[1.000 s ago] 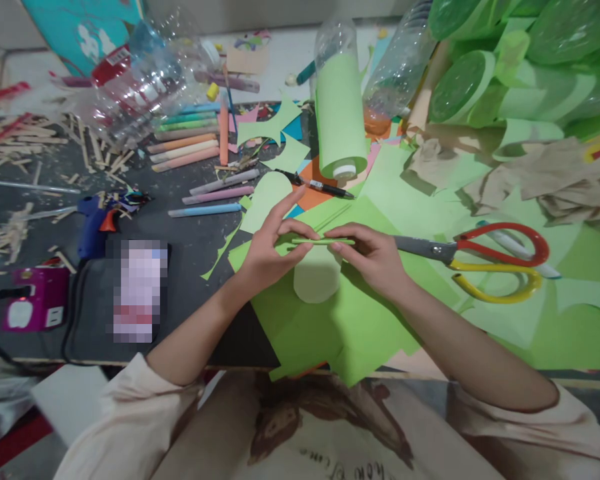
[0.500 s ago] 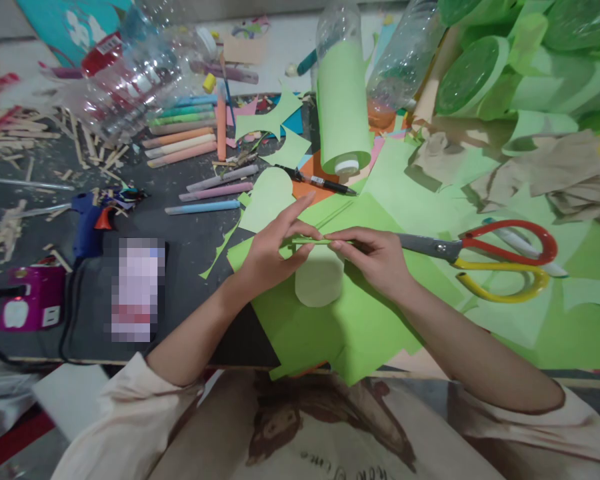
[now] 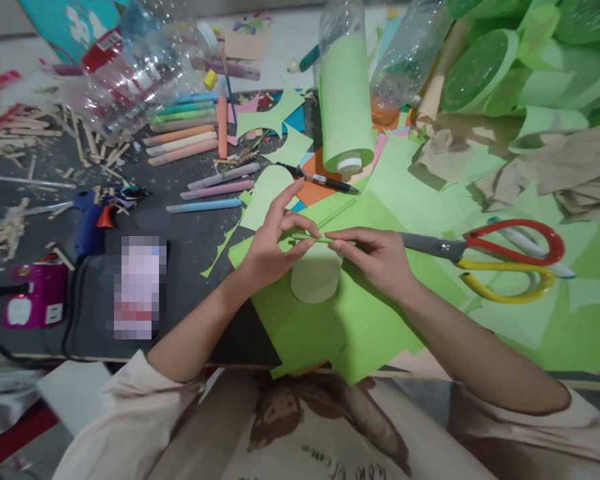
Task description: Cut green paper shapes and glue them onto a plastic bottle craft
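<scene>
Between my two hands is a piece of light green paper (image 3: 317, 277), rounded at its lower end, with its upper edge folded over into a narrow strip. My left hand (image 3: 270, 250) pinches that fold near its left end between thumb and finger, the index finger raised. At the right end of the fold, my right hand (image 3: 377, 257) pinches with thumb and index finger. The two pinches sit close together. Beneath the hands lie bright green paper sheets (image 3: 380, 333). Scissors (image 3: 510, 253) with red and yellow handles lie right of my right hand, blades partly hidden behind it.
A green-wrapped plastic bottle (image 3: 347, 100) lies ahead, a black pen (image 3: 330, 182) before it. Felt pens (image 3: 210, 207), a blue glue gun (image 3: 87, 223), a blurred phone (image 3: 139, 287) and a purple box (image 3: 35, 297) are leftward. Crumpled brown paper (image 3: 530, 173) sits at right.
The folded paper has tilted slightly, its rounded lower part shifting a little left and up. Left fingers have shifted slightly along the fold. Both hands keep their pinch.
</scene>
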A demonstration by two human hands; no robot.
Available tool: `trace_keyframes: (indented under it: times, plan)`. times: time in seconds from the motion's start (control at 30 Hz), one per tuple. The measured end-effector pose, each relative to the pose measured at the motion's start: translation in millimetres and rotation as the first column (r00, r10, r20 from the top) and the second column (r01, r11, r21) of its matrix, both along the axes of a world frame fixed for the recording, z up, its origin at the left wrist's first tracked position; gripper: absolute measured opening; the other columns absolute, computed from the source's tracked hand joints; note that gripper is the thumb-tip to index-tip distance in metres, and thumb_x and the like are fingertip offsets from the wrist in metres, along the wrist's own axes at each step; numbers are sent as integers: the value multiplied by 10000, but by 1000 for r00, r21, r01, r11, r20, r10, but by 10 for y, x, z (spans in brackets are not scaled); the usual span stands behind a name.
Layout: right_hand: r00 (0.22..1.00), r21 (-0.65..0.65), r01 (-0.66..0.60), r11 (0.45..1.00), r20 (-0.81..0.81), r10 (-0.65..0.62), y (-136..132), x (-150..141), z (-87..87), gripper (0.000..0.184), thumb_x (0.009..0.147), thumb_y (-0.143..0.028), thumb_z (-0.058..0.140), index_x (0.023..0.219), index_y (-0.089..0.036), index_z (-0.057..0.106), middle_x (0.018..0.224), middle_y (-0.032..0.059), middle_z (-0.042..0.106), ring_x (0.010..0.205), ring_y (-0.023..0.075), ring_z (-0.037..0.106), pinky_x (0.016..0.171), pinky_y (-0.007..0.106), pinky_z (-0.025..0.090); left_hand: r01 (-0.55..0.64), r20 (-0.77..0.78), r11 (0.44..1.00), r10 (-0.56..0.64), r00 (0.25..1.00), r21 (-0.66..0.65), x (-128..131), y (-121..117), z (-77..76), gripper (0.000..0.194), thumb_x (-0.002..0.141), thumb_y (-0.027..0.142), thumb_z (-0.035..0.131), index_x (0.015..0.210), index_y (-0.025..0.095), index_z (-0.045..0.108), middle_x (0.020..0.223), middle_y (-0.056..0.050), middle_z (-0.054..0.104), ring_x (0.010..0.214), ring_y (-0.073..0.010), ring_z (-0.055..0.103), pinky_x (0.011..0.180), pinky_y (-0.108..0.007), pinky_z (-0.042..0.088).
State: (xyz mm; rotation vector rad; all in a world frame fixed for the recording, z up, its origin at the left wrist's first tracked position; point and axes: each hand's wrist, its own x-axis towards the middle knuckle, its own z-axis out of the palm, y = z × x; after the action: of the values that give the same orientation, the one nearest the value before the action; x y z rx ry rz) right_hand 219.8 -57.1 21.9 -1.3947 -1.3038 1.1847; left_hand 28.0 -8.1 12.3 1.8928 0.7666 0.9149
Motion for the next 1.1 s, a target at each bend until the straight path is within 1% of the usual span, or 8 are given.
trace_keyframes:
  times: [0.27, 0.43, 0.53, 0.6, 0.67, 0.8, 0.93, 1.1]
  plan:
    - [1000, 14, -4, 1000, 26, 4, -3, 15, -24, 136, 790, -357, 739, 828, -252, 818, 800, 34, 796, 686, 179, 713, 647, 312, 576, -34, -68, 996, 28, 997, -85, -23, 25, -12, 675, 880, 342, 640, 1472, 291, 321, 813, 24, 660, 780, -142, 623, 731, -268, 493]
    - [996, 46, 87, 995, -26, -86, -7, 25, -42, 96, 766, -334, 759, 803, -262, 811, 785, 21, 791, 612, 150, 675, 568, 282, 550, -108, -170, 994, 105, 980, -6, -107, 64, 23, 627, 795, 355, 722, 1370, 275, 483, 829, 16, 616, 782, -153, 580, 734, -278, 475]
    - [992, 68, 125, 990, -35, -123, -4, 33, -39, 70, 761, -296, 757, 801, -269, 808, 762, 8, 785, 547, 124, 625, 510, 259, 511, -130, -223, 989, 141, 964, 66, -149, 91, 93, 463, 796, 374, 720, 1231, 266, 604, 827, 3, 601, 808, -177, 561, 779, -314, 473]
    - [992, 80, 119, 990, -45, -115, 0, 37, -34, 72, 761, -260, 750, 804, -274, 807, 759, 2, 785, 549, 118, 625, 509, 252, 508, -134, -242, 987, 152, 958, 90, -148, 95, 143, 271, 850, 355, 653, 1100, 252, 674, 825, -12, 606, 828, -192, 558, 818, -343, 470]
    - [994, 79, 99, 992, -48, -95, 1, 39, -31, 72, 762, -255, 750, 804, -272, 806, 772, 5, 787, 586, 129, 653, 534, 259, 528, -140, -254, 987, 155, 955, 76, -126, 84, 176, 178, 889, 315, 589, 994, 237, 709, 825, -24, 613, 830, -194, 558, 816, -347, 470]
    - [997, 78, 58, 995, -49, -54, -3, 36, -28, 74, 776, -303, 754, 807, -259, 805, 807, 20, 790, 676, 160, 705, 619, 293, 579, -117, -258, 992, 124, 958, 44, -71, 44, 177, 111, 868, 272, 620, 863, 222, 719, 832, -20, 616, 814, -175, 559, 764, -312, 471]
    - [998, 67, 58, 996, -37, -55, -15, 26, -20, 109, 774, -343, 752, 807, -254, 805, 807, 26, 791, 691, 167, 711, 642, 307, 586, -118, -239, 985, 146, 960, 129, -57, 35, 142, 91, 858, 281, 656, 801, 231, 706, 793, -7, 606, 798, -168, 555, 756, -309, 459]
    - [997, 57, 67, 996, -52, -64, -15, 21, -20, 88, 766, -324, 756, 795, -258, 806, 796, 23, 791, 664, 159, 701, 609, 293, 573, -122, -233, 966, 176, 956, 229, -67, 65, 117, 186, 881, 368, 648, 748, 241, 674, 749, -6, 597, 753, -171, 539, 764, -337, 450]
